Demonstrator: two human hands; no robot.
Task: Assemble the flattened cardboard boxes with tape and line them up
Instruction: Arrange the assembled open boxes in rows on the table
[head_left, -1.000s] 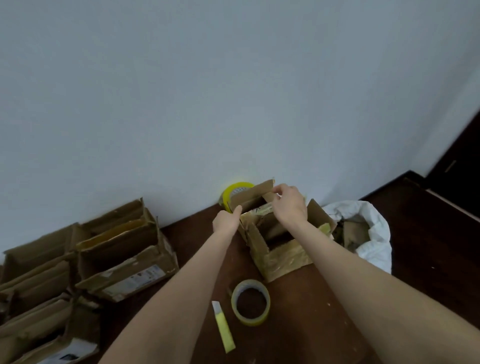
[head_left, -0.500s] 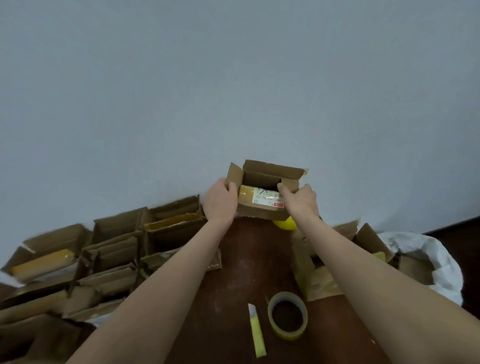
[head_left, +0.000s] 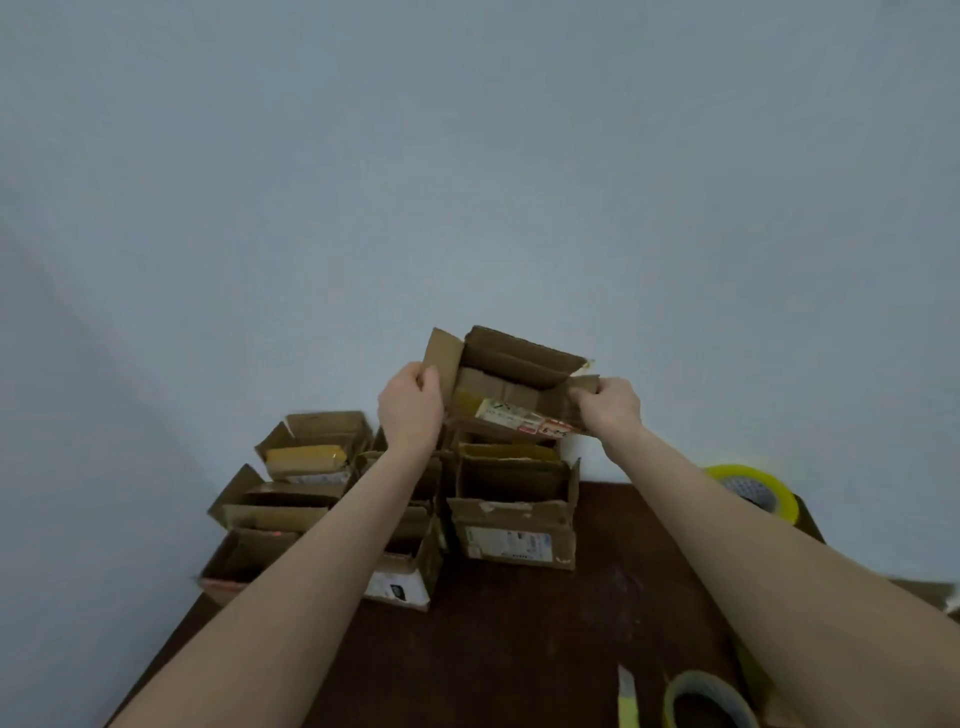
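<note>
I hold an assembled brown cardboard box (head_left: 511, 387) in the air, its open top facing me and a white shipping label on its front. My left hand (head_left: 410, 410) grips its left side flap. My right hand (head_left: 608, 405) grips its right end. The box hangs just above the back of a cluster of several assembled boxes (head_left: 514, 512) standing on the dark floor against the pale wall. A clear tape roll (head_left: 709, 699) lies at the bottom right, with a yellow utility knife (head_left: 627, 699) beside it.
A yellow tape roll (head_left: 753, 491) stands by the wall at the right. More open boxes (head_left: 306, 452) fill the left side of the cluster. A cardboard edge (head_left: 930, 595) shows at the far right. Dark wooden floor (head_left: 519, 649) lies in front of the boxes.
Both hands lifted the box off the floor at the right and carried it left, to above the box cluster. My view swung left with it, and the white bag left the frame.
</note>
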